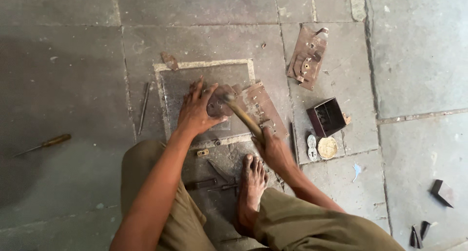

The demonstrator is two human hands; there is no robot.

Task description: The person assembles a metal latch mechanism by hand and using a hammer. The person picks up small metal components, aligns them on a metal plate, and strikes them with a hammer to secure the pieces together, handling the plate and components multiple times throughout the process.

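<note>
My left hand [196, 110] presses flat on a small rusty metal part [218, 106] that lies on a dark metal slab [204, 80] set in the stone floor. My right hand [274, 151] grips the wooden handle of a hammer [242, 115]; its head rests on or just above that part, beside my left fingers. A rusty rectangular plate [263, 107] lies just to the right of the part, under the handle. I squat with my bare foot [250, 182] on the floor below the slab.
A rusty lock mechanism plate [307, 57] lies at upper right. A small dark open box [326, 117], two round discs [321, 147] sit right of my hand. A screwdriver [44, 144] lies far left, a thin rod [144, 107] left of the slab. Dark metal bits [442, 192] lie at lower right.
</note>
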